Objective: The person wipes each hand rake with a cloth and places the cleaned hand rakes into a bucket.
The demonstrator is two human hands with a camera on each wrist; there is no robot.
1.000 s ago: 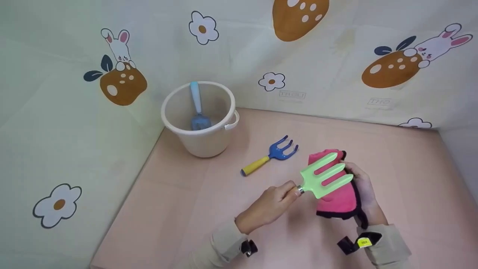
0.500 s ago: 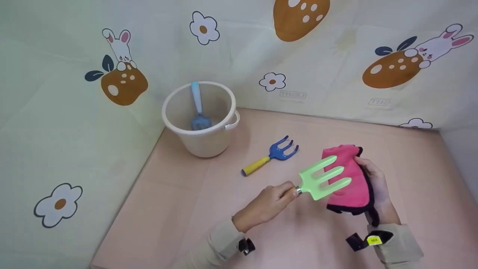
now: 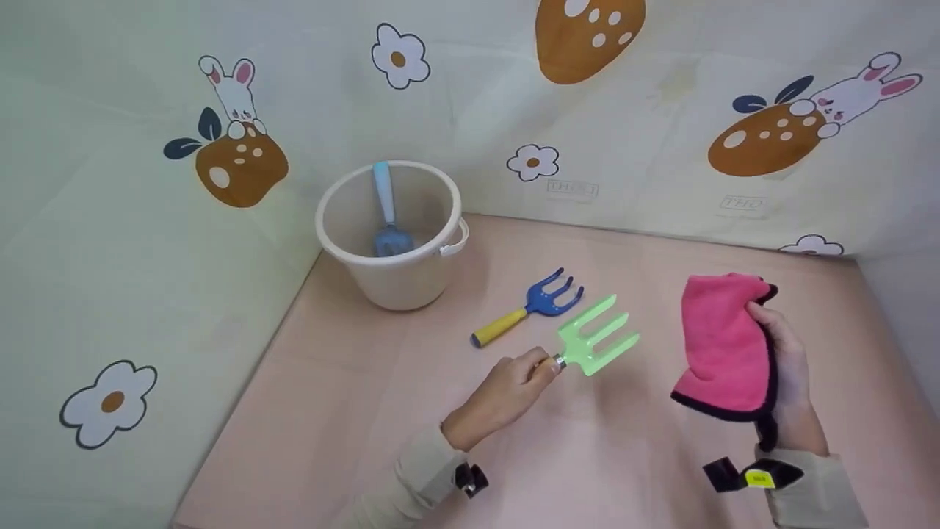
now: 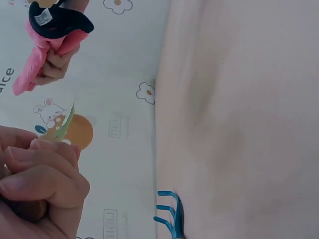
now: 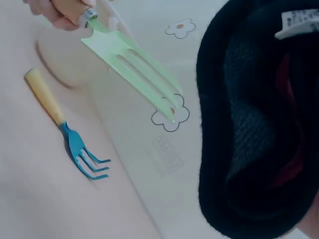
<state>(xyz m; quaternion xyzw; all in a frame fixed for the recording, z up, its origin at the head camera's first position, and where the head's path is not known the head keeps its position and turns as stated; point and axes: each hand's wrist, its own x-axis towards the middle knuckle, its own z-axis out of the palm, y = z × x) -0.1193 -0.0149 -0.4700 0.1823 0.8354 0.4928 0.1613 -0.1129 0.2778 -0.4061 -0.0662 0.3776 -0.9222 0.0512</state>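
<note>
Green fork handle (image 5: 71, 8) cut off, label (image 5: 298, 21) illegible

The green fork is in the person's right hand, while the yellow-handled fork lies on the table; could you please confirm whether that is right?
Not quite: the green fork is in the left hand, as the head view shows; the yellow-handled fork does lie on the table.

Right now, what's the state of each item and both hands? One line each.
Left hand: fingers curled round the green fork's handle
Green fork: held up off the table
Right hand: gripping the pink cloth
Pink cloth: held up, dark-edged
Blue fork: lying on the table, untouched
Bucket: upright, holding a blue tool
Blue tool: inside the bucket, handle up
</note>
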